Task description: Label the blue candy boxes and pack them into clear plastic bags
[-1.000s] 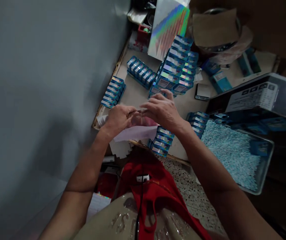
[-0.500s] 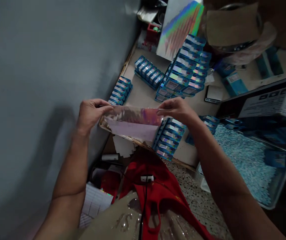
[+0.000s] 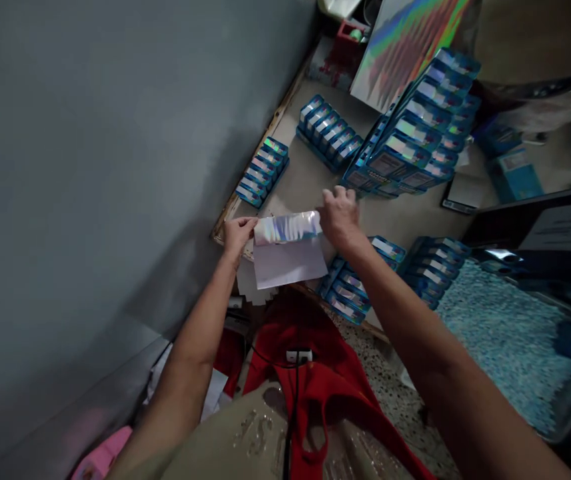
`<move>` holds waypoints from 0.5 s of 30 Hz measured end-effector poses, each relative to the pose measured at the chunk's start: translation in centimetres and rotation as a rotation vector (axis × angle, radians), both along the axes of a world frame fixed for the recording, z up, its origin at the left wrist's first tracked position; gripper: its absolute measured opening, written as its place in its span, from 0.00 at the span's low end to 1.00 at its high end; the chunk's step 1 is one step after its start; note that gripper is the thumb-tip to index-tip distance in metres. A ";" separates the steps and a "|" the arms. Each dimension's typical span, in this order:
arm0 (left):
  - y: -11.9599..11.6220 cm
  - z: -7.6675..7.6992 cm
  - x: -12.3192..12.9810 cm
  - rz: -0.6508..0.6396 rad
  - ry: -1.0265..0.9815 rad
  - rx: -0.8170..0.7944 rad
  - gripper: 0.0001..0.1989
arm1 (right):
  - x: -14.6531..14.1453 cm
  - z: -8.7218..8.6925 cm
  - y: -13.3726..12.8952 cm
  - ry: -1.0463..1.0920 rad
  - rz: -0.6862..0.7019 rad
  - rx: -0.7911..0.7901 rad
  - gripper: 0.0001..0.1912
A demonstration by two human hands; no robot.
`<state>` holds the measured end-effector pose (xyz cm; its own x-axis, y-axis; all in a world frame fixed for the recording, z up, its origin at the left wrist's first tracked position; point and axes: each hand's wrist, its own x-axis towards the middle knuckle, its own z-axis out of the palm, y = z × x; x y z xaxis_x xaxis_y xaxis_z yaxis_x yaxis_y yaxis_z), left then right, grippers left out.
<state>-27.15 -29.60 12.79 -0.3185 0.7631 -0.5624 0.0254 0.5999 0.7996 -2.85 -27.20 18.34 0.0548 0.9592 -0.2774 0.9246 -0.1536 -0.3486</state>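
Between my hands hangs a holographic sheet (image 3: 288, 229), its shiny rainbow strip on top and a white paper part (image 3: 290, 262) below. My left hand (image 3: 238, 235) pinches its upper left corner between thumb and fingers. At the upper right corner is my right hand (image 3: 340, 215), its fingers curled in at the sheet's edge; the fingertips are partly hidden. Just right of the sheet, under my right forearm, sits a row of small blue boxes (image 3: 348, 293) with shiny labels. Another blue row (image 3: 264, 171) lies beyond my left hand.
A tall stack of blue boxes (image 3: 415, 127) stands on the table, with another row (image 3: 329, 132) left of it. A large holographic sheet (image 3: 405, 50) lies at the back. A tub of pale blue pieces (image 3: 500, 347) is at right. The grey wall (image 3: 115, 133) borders the left.
The holographic sheet has tilted so more of its white part shows. My right hand has turned, its fingers now curled. The view has shifted, with the table things further right.
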 end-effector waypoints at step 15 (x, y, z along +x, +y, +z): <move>-0.9 -1.7 -0.6 0.045 -0.190 -0.087 0.09 | -12.4 -8.7 -5.6 0.328 0.411 0.177 0.31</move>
